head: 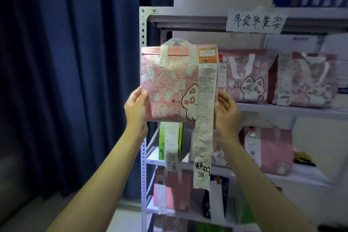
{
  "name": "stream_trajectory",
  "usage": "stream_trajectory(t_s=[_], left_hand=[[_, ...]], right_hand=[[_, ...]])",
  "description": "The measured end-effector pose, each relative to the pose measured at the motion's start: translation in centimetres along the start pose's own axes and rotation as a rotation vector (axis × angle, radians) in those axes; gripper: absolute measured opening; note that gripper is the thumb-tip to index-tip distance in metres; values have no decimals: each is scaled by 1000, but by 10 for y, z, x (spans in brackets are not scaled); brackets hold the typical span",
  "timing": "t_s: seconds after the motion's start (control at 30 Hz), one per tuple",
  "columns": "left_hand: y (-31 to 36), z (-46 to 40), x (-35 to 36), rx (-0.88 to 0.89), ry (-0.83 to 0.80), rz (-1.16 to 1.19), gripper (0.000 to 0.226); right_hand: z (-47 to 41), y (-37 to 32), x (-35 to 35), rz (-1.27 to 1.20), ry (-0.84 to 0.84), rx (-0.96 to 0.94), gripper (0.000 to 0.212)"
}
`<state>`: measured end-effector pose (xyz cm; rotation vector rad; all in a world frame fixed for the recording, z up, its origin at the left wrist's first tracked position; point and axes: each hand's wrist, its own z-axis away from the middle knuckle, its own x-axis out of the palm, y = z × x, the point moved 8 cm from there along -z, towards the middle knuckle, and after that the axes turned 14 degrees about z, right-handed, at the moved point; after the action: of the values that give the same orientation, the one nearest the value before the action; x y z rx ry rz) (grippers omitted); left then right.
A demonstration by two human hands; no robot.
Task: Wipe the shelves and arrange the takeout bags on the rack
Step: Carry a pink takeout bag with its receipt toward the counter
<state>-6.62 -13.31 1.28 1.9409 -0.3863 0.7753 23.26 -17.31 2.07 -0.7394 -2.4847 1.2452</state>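
1. Nearest, two bare forearms reach up and forward, both hands raised in front of the rack's left end.
2. The left hand (136,104) curls its fingers around the left lower edge of a pink cat-print takeout bag with white handles (169,84); the right hand (227,108) clasps the bag's right edge, fingers bent.
3. A long white paper receipt (204,124) hangs from the bag's top right, past the bag's bottom, covering part of the shelves below.
4. Behind, the grey metal rack (142,34) carries more pink cat-print bags (246,79) on its upper shelf, and a green bag (170,140) one shelf down.
5. A handwritten paper sign (256,21) hangs on the top shelf edge; a dark blue curtain (75,62) hangs to the left.
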Motion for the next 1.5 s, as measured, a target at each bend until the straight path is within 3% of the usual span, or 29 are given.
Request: stream_trajectory(t_s=[0.4,0.57,0.73,1.07,1.5], left_hand=[[-103,149,12,-267,30,-51,12],[-171,241,63,-385,0,-112,25],[-223,343,131,-485,-21,-75,25],[-302,520,298,-663,-251,-52,23],[-453,633,502,-886,-499,25,15]], right_hand=[[116,59,-170,170,-13,246,18],[152,84,-288,244,145,268,21],[177,100,-423,268,220,356,21],[192,73,-668,286,359,335,15],[153,98,-887,440,572,369,14]])
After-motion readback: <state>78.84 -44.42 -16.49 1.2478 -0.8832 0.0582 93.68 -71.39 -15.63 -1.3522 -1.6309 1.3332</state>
